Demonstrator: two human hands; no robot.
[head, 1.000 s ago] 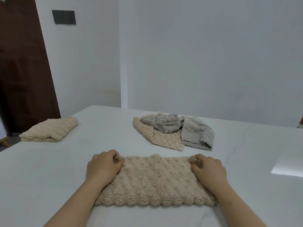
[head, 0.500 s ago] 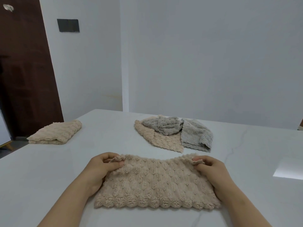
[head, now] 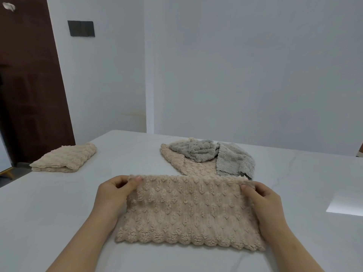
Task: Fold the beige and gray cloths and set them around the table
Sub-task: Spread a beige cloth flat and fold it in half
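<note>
A beige textured cloth lies folded in a long strip on the white table in front of me. My left hand pinches its far left corner and my right hand pinches its far right corner, lifting the far edge off the table. Behind it lies a loose heap: a beige cloth under two gray cloths. A folded beige cloth sits near the table's left edge.
White walls stand close behind the table. A dark brown door is at the left, with a black switch plate beside it. A bright patch of light falls on the table at the right.
Both hands went from pressing flat on the cloth's far corners to pinching them, and the far edge has risen off the table towards me.
</note>
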